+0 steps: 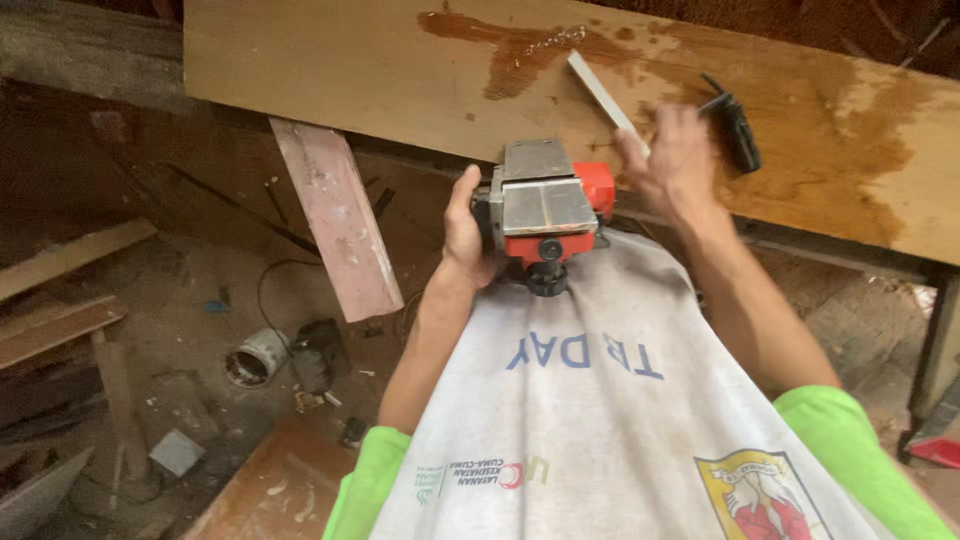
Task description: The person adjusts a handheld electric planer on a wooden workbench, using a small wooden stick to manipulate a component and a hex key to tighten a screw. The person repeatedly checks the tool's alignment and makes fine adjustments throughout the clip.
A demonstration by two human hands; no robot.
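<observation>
left hand (465, 235) clasps the side of the upturned red electric planer (545, 205) on the lap, right hand (680, 160) pinches a flat metal blade (605, 100) just above it.

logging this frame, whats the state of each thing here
electric planer: upside down on the lap, sole up, steadied by the left hand
flat metal blade: pinched in the right hand, blurred
black tool: lying on the board
wooden board: wet, stained patches
white cloth: spread over the lap
</observation>
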